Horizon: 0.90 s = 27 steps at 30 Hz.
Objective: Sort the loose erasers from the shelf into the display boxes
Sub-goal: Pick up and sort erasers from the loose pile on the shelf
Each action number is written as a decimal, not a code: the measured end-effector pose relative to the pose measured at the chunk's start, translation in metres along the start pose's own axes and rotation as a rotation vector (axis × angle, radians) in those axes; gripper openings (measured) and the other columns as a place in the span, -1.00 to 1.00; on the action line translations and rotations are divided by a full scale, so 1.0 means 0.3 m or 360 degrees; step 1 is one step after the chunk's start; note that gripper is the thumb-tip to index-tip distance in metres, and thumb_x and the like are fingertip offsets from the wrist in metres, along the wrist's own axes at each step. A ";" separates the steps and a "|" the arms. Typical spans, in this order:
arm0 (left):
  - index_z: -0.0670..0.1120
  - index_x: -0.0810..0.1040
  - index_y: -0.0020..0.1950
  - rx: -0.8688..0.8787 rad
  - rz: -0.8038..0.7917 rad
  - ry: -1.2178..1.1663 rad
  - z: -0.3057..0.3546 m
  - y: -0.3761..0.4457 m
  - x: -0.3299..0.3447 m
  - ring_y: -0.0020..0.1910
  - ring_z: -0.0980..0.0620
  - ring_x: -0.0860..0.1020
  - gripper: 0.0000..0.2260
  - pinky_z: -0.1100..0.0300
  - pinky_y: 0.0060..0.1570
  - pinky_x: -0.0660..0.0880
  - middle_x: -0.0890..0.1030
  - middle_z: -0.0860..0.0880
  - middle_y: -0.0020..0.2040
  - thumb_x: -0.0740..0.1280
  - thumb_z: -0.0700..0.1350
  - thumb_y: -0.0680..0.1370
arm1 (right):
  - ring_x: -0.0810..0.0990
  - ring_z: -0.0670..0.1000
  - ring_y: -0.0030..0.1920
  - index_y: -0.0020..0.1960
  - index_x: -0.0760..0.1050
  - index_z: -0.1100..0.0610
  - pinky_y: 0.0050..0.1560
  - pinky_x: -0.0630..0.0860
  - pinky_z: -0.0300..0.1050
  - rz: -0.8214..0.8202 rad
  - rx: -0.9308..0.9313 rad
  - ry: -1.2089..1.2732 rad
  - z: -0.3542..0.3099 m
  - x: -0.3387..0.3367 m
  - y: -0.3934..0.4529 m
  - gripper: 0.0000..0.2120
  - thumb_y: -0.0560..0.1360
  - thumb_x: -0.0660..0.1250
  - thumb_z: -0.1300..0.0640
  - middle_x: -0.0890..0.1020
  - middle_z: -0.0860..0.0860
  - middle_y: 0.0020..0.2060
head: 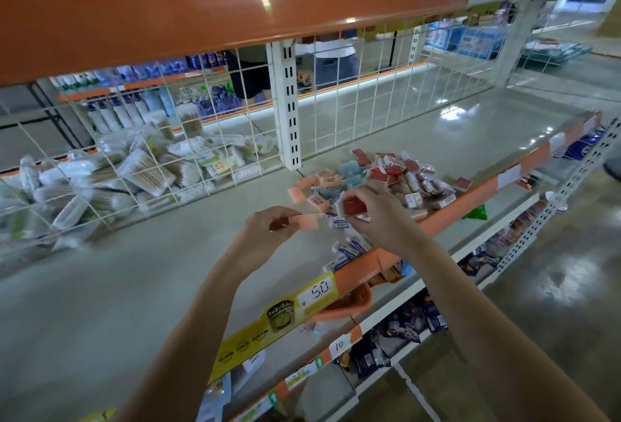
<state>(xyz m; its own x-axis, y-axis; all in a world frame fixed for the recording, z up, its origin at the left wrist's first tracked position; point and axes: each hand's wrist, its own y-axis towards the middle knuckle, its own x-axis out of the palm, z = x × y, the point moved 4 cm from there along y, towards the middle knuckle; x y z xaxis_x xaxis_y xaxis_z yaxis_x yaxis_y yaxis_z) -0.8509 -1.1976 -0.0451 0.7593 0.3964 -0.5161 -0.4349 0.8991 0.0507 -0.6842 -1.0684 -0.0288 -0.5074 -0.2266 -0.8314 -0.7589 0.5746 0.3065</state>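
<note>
A heap of loose erasers (379,179) in pink, blue, white and red wrappers lies on the grey shelf (134,280), toward its front edge. My left hand (268,223) pinches a pink eraser (307,221) just left of the heap. My right hand (379,209) holds a small red box (353,205) over the near side of the heap. A few white and blue erasers (351,248) lie by the orange front lip, under my right wrist. I cannot make out any display box on the shelf.
A white wire grid (141,152) backs the shelf, with packs of cotton buds (111,179) behind it. An upright slotted post (287,105) stands behind the heap. A yellow price label (279,317) hangs on the shelf edge; lower shelves hold packets and an orange basket (349,304).
</note>
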 end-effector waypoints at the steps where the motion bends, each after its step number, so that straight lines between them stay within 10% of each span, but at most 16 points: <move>1: 0.11 0.56 -0.06 -0.0002 0.0044 -0.0053 0.000 -0.022 -0.022 -0.22 0.08 0.50 -0.78 0.17 -0.13 0.43 0.59 0.04 -0.19 0.32 -0.23 0.52 | 0.39 -0.11 0.05 0.17 0.48 0.09 0.00 0.25 -0.41 0.0002 -0.0033 0.0084 -0.034 0.002 -0.006 -0.71 0.47 0.37 0.13 0.42 -0.05 0.06; 5: 0.09 0.55 -0.07 -0.0036 0.0211 -0.0245 -0.006 -0.127 -0.105 -0.22 0.01 0.51 -0.75 0.19 -0.21 0.43 0.60 -0.15 -0.17 0.29 -0.29 0.54 | 0.45 -0.12 0.03 0.19 0.49 0.14 0.01 0.32 -0.40 0.0035 -0.0161 0.0340 -0.156 0.036 -0.020 -0.67 0.45 0.41 0.16 0.49 0.00 0.09; 16: 0.04 0.57 -0.06 -0.0255 0.0776 -0.0349 -0.140 -0.485 -0.363 -0.38 0.17 0.52 -0.81 0.36 -0.31 0.45 0.63 0.11 -0.34 0.31 -0.27 0.52 | 0.46 -0.08 -0.48 -0.16 0.55 0.11 -0.39 0.42 -0.22 -0.0403 -0.0061 0.1196 -0.493 0.244 0.004 -0.87 0.54 0.29 0.12 0.62 -0.03 -0.44; 27: 0.04 0.58 -0.03 -0.0361 0.0954 -0.0305 -0.257 -0.815 -0.662 -0.37 0.18 0.51 -0.82 0.33 -0.28 0.46 0.62 0.13 -0.34 0.30 -0.25 0.53 | 0.50 -0.19 -0.53 -0.19 0.53 0.14 -0.50 0.37 -0.33 -0.0890 -0.0171 0.1387 -0.938 0.456 -0.022 -0.81 0.57 0.24 0.15 0.66 0.07 -0.34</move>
<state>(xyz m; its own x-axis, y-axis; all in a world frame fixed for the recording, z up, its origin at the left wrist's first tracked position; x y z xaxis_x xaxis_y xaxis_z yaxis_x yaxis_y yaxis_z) -0.9328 -1.5104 -0.0209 0.4180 0.8601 -0.2923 -0.8835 0.4598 0.0893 -0.8636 -1.3245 -0.0141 -0.1585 -0.9532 -0.2576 -0.9872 0.1492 0.0556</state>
